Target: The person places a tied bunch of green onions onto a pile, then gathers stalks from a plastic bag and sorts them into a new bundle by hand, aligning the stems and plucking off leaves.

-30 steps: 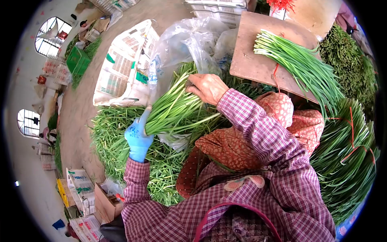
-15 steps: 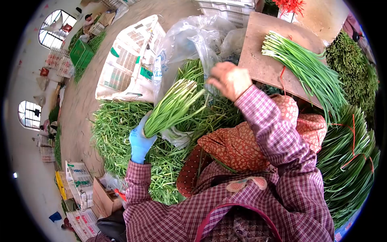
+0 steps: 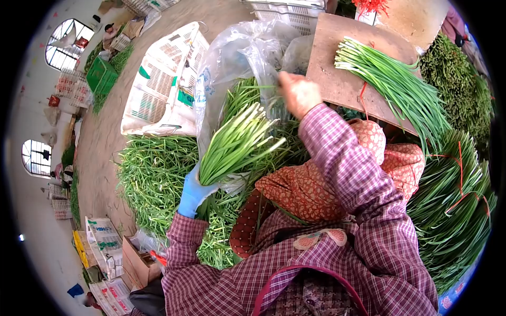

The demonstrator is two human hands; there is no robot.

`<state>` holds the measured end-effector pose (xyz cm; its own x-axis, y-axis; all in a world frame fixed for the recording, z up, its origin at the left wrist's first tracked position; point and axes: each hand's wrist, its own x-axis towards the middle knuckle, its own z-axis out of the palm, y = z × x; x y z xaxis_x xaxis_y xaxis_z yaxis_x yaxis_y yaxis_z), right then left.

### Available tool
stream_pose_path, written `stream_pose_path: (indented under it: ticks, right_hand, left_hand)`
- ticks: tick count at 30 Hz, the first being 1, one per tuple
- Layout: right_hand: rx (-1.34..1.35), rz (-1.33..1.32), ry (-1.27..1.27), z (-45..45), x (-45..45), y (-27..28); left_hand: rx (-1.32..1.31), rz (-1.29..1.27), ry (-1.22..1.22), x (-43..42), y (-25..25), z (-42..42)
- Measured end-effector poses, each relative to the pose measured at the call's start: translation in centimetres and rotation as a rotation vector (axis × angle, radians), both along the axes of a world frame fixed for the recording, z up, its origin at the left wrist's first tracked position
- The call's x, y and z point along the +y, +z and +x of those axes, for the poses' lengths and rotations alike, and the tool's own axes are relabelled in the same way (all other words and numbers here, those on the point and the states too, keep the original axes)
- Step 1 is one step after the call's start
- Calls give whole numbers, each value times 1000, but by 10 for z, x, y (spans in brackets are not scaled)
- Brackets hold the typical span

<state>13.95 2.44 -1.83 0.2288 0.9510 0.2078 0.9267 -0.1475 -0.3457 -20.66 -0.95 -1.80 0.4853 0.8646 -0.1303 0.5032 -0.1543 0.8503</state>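
My left hand [image 3: 195,190], in a blue glove, grips a bunch of chives [image 3: 232,145] with the pale stem ends fanned up and to the right. To the right of the bunch is my bare right hand [image 3: 300,95], slightly blurred, its fingers closed. A thin green chive leaf [image 3: 268,86] sticks out leftward from those fingertips. Beyond the bunch stands a clear plastic bag [image 3: 221,68] with more greens at its mouth. Loose chive leaves [image 3: 153,179] lie in a heap below and left of the gloved hand.
A white plastic crate [image 3: 158,79] lies tipped behind the heap. On a brown board [image 3: 327,63] to the right rests a chive bundle [image 3: 385,79] tied with red string. Stacked chive bundles [image 3: 448,210] fill the far right. A cardboard box [image 3: 138,263] stands lower left.
My left hand has moved slightly right with the bunch, whose stem ends are more spread. My right hand has shifted a little up and left, and a leaf now shows at its fingertips.
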Motion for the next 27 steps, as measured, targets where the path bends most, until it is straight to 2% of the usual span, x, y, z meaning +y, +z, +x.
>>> stream_pose_path:
  ticks: [1,2,3,5,7,8,10,12,13,15,16,17,18,20,22,24,25,27]
  right_hand:
    - [-100,-84,-45,19,0,-5]
    - [-199,-168,-90,31,0,-10]
    - [-197,-137,-82,34,-8,7]
    - [-98,289,20,27,-19,32]
    - [65,487,136,-2,-26,70]
    - [34,687,253,-15,-28,77]
    - [-50,774,555,-39,-20,45]
    - [-140,621,526,-40,3,-44]
    - [-159,-51,351,-28,6,-30]
    - [-156,-229,128,-13,-7,-12]
    - [10,0,187,-9,-6,-1]
    - [-16,258,146,-11,-7,18]
    - [47,585,218,-16,-10,45]
    - [212,797,367,-34,-24,82]
    - [69,893,662,-51,-15,42]
    - [-112,247,392,-41,-16,-59]
    - [-233,-176,339,-29,-10,-49]
    - [-87,-393,269,-16,-6,-16]
  left_hand:
    - [-31,-125,45,-1,-2,-4]
    - [-33,-125,50,-3,-2,-5]
    - [-93,-222,79,-5,0,-5]
    - [-148,-326,104,-5,-1,-2]
    - [-134,-344,79,-3,-4,2]
    - [-132,-345,73,-2,-4,4]
    - [-175,-363,54,-3,-4,9]
    - [-199,-417,42,-10,11,16]
    - [-178,-504,82,-11,10,14]
    - [-159,-594,148,-16,9,9]
    - [-206,-631,177,-18,6,8]
    - [-250,-672,206,-21,3,8]
    - [-298,-708,236,-23,2,7]
    - [-265,-650,199,-19,-5,5]
    - [-307,-662,263,-25,3,14]
    - [-360,-644,228,-21,-7,4]
    - [-319,-620,203,-19,-9,3]
    - [-272,-602,198,-23,-11,-2]
